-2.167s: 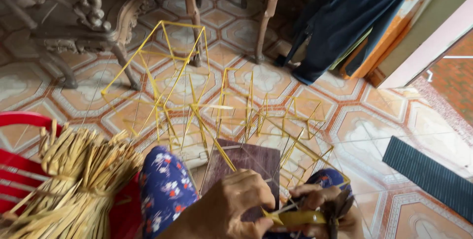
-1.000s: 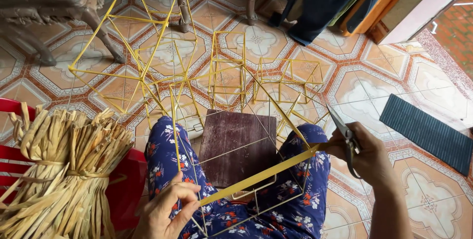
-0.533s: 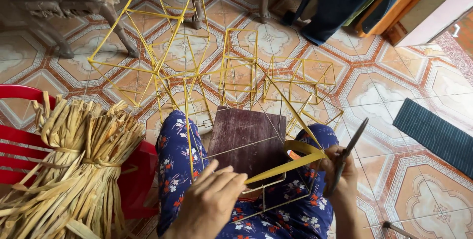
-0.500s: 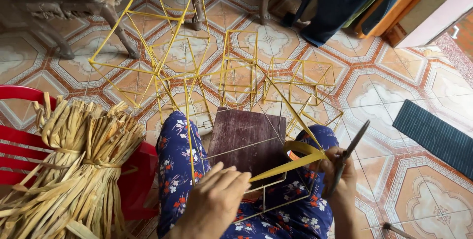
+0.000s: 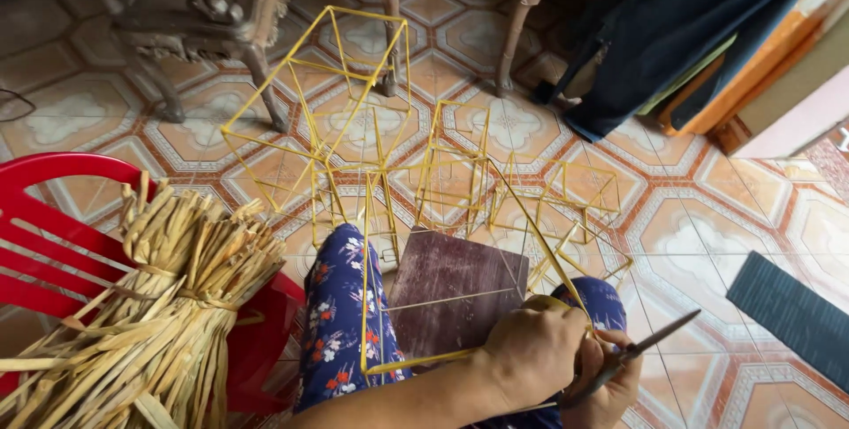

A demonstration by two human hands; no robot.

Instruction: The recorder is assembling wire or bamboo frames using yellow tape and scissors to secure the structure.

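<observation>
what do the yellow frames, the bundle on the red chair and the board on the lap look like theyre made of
Yellow frames: thin straight sticks, likely split bamboo or straw, matte yellow, joined at the corners. Bundle: dried flat straw-coloured leaves or reeds, tied round the middle. Board: probably wood, dark purplish-brown with streaky grain, dull finish.
</observation>
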